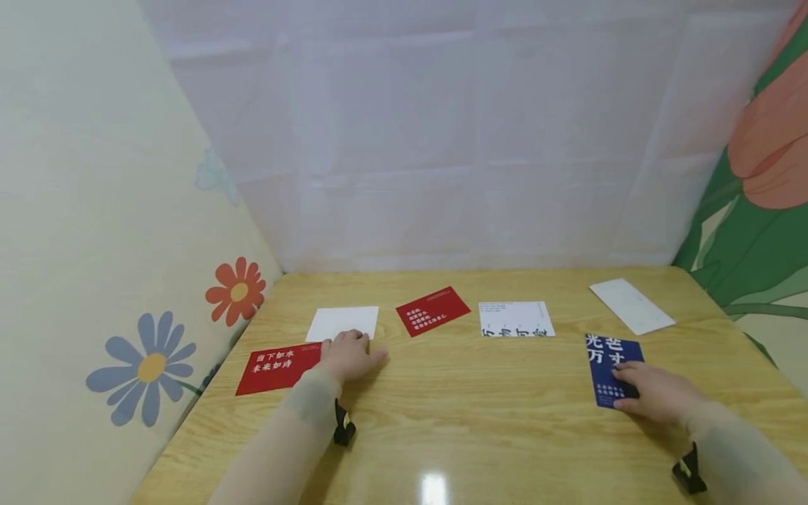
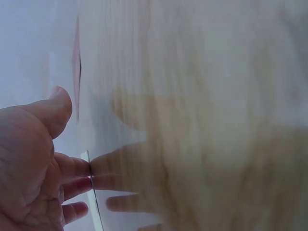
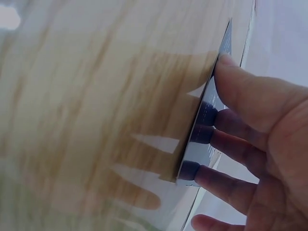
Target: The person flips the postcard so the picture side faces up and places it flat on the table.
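Observation:
My left hand reaches over the left part of the table, its fingertips on the near edge of a blank white card. Under that wrist's side lies a red card with white characters, partly covered by the hand. In the left wrist view the thumb stands apart from the fingers, which meet the white card's edge. On the right, my right hand rests thumb and fingertips on a dark blue card with white characters. The right wrist view shows the fingers spread across the blue card, which lies low along the tabletop.
A second red card lies at an angle in the back middle. Beside it is a white card with black characters, and a plain white card lies tilted at the back right. A white cloth hangs behind the wooden table.

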`<state>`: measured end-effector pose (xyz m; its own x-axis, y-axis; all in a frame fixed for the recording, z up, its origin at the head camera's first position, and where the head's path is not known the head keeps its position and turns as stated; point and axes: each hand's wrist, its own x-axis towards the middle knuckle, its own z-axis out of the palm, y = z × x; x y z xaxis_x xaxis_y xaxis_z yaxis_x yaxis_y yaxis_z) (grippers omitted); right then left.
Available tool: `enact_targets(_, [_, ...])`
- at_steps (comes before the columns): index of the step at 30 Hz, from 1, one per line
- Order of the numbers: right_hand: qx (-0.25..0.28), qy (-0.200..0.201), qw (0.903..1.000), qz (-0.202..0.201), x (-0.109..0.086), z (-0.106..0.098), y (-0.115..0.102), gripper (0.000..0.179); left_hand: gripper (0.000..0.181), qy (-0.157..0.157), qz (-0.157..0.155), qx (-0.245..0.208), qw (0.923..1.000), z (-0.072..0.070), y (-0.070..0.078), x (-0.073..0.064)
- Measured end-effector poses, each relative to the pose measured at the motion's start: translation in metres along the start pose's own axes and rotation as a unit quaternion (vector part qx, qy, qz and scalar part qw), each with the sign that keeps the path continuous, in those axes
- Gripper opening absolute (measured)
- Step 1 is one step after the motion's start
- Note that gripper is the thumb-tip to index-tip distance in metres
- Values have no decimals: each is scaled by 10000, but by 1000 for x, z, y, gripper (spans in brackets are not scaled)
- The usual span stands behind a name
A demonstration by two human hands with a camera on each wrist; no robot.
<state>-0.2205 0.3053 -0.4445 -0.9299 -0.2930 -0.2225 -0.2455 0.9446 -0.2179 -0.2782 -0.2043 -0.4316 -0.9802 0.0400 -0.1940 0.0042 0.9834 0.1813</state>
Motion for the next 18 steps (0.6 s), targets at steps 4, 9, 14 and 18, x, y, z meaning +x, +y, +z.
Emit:
enact_targets(4, [-34, -17, 10000, -12, -1, 0, 0, 68, 73, -92, 14, -15, 10000, 1, 4, -10])
enact_targets(9, [-44, -59, 10000, 24, 0, 0, 0, 68, 73, -75, 102, -48, 9999, 3, 9, -25])
enact_targets(14, [-53, -73, 10000, 1, -1, 0, 0, 69, 73, 11, 354, 150, 9993, 9, 17, -38])
enact_targets(18, [-67, -56, 10000, -42, 0, 0, 0, 68, 73, 29, 698, 192, 9974, 16, 25, -48])
